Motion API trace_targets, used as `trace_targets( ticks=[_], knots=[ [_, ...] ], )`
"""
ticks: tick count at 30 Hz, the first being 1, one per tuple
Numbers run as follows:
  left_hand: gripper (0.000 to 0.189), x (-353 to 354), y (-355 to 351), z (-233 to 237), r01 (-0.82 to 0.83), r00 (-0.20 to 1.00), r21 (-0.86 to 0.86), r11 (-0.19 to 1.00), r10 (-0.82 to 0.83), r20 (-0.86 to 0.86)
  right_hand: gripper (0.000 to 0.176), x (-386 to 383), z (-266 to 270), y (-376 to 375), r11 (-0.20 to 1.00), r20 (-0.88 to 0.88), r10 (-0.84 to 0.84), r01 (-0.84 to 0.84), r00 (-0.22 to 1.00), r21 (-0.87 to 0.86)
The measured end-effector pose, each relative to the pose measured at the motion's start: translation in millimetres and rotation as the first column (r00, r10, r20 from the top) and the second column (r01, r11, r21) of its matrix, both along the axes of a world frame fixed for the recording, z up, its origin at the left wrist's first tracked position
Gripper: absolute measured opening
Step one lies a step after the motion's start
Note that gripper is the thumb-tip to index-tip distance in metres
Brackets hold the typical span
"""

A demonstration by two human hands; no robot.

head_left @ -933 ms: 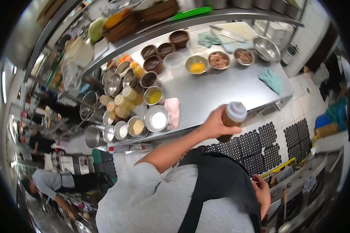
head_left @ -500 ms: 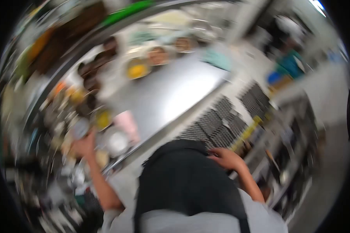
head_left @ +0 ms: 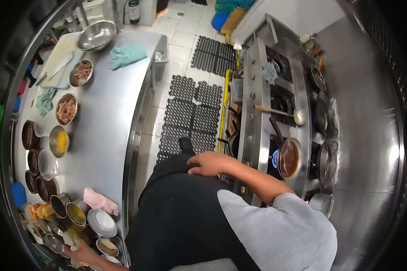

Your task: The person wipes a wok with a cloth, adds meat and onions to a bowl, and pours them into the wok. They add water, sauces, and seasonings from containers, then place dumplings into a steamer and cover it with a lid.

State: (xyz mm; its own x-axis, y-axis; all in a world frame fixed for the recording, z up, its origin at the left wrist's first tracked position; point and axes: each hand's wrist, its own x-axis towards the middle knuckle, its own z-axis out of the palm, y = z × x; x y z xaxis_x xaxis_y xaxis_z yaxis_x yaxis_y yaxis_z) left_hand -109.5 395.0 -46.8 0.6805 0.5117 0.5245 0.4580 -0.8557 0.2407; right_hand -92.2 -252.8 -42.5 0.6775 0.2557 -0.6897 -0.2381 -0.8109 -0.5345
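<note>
My left hand (head_left: 79, 254) is among the crowded containers at the lower left, its fingers bent at the rim of a round metal bowl (head_left: 54, 244). I cannot tell what it grips there. Around it stand a bowl of yellow liquid (head_left: 76, 213), a white bowl (head_left: 105, 222) inside a metal one, and a bowl with pale contents (head_left: 107, 246). My right hand (head_left: 211, 163) hangs in front of the black apron, empty, fingers loosely spread. It is near the stove front, left of a pan of brown sauce (head_left: 289, 158) over a blue flame.
The steel table (head_left: 104, 135) bears bowls of raw meat (head_left: 66, 111), a yellow-filled bowl (head_left: 59, 141), a pink cloth (head_left: 100, 201) and a green cloth (head_left: 127, 56). A knife (head_left: 61, 65) lies on the board. Across the matted aisle (head_left: 185, 117), a ladle (head_left: 299, 117) rests over the stove.
The view has swung right and sharpened, bringing the stove into sight. My left hand now appears lower in view, still among the containers. My right hand stays before the apron.
</note>
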Motion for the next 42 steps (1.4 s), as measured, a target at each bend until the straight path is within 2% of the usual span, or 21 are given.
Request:
trace_targets(
  ticks=[2, 4, 5, 7, 10, 12, 13, 15, 16, 17, 18, 19, 26, 27, 29, 32, 35, 37, 38, 40, 42],
  knots=[
    [0.072, 42, -59, 39, 0.103, 0.992, 0.058, 0.993, -0.107, 0.061, 0.062, -12, -7, -11, 0.992, -0.022, -0.117, 0.118, 0.993, 0.044],
    [0.066, 95, -117, 43, 0.320, 0.943, -0.217, 0.922, -0.289, 0.165, 0.070, -14, -6, -18, 0.975, -0.095, -0.195, 0.204, 0.976, 0.093],
    [0.059, 119, -143, 41, 0.431, 0.902, -0.354, 0.830, -0.409, 0.141, 0.071, -16, -12, -21, 0.959, -0.132, -0.235, 0.252, 0.963, 0.128],
    [0.056, 158, -229, 42, 0.587, 0.794, -0.286, 0.758, -0.607, 0.021, 0.073, -21, -27, -27, 0.916, -0.206, -0.315, 0.354, 0.927, 0.192],
    [0.046, 176, -332, 24, 0.732, 0.414, -0.530, 0.429, -0.897, -0.155, 0.076, -33, -54, -38, 0.838, -0.167, -0.437, 0.467, 0.884, 0.283],
    [0.037, 170, -381, -4, 0.568, 0.222, -0.715, 0.407, -0.913, -0.342, 0.074, -39, -63, -54, 0.803, -0.179, -0.492, 0.523, 0.852, 0.284],
    [0.036, 165, -393, -34, 0.378, 0.173, -0.800, 0.466, -0.885, -0.433, 0.072, -39, -69, -64, 0.801, -0.181, -0.505, 0.537, 0.844, 0.264],
    [0.047, 149, -413, -82, 0.342, -0.051, -0.703, 0.624, -0.735, -0.677, 0.068, -39, -82, -83, 0.802, -0.156, -0.540, 0.562, 0.827, 0.202],
    [0.053, 137, -394, -135, 0.504, -0.263, -0.603, 0.619, -0.555, -0.789, 0.066, -40, -89, -94, 0.802, -0.132, -0.561, 0.576, 0.817, 0.158],
    [0.058, 131, -377, -174, 0.546, -0.328, -0.728, 0.414, -0.695, -0.640, 0.065, -37, -93, -105, 0.802, -0.105, -0.578, 0.587, 0.809, 0.111],
    [0.055, 119, -358, -209, 0.594, -0.267, -0.631, 0.499, -0.618, -0.740, 0.061, -33, -93, -116, 0.789, -0.079, -0.606, 0.611, 0.792, 0.069],
    [0.052, 122, -415, -173, 0.632, -0.196, -0.524, 0.571, -0.536, -0.821, 0.059, -31, -99, -124, 0.767, -0.025, -0.638, 0.639, 0.769, 0.059],
    [0.030, 202, -466, -109, 0.356, -0.472, -0.814, 0.458, -0.664, -0.580, 0.056, -5, -98, -173, 0.659, 0.017, -0.752, 0.751, 0.659, 0.048],
    [0.027, 215, -464, -105, 0.318, -0.564, -0.906, 0.280, -0.712, -0.418, 0.056, -1, -95, -177, 0.645, -0.011, -0.763, 0.763, 0.646, 0.049],
    [0.027, 235, -496, -99, 0.038, -0.600, -0.871, 0.489, -0.686, -0.412, 0.056, 7, -103, -187, 0.611, -0.066, -0.788, 0.791, 0.612, 0.031],
    [0.030, 273, -538, -172, -0.326, -0.866, -0.823, 0.466, -0.496, 0.062, 0.056, 18, -134, -189, 0.559, -0.129, -0.826, 0.827, 0.549, -0.054],
    [0.027, 303, -638, -243, -0.059, -0.952, -0.326, 0.944, 0.045, 0.301, 0.056, 27, -179, -199, 0.438, -0.207, -0.879, 0.899, 0.430, 0.006],
    [0.024, 306, -729, -271, 0.152, -0.929, -0.482, 0.863, 0.291, 0.228, 0.054, 27, -218, -210, 0.311, -0.310, -0.900, 0.950, 0.307, 0.038],
    [0.025, 306, -721, -351, -0.024, -0.972, -0.521, 0.853, 0.103, 0.214, 0.053, 24, -240, -215, 0.248, -0.363, -0.898, 0.967, 0.249, 0.049],
    [0.027, 301, -769, -422, -0.154, -0.959, -0.810, 0.566, -0.282, -0.014, 0.049, 15, -296, -227, -0.008, -0.494, -0.869, 1.000, 0.006, 0.026],
    [0.028, 288, -819, -476, -0.206, -0.740, -0.909, 0.363, -0.665, -0.098, 0.044, -3, -354, -242, -0.235, -0.591, -0.775, 0.970, -0.222, -0.056]
  ],
)
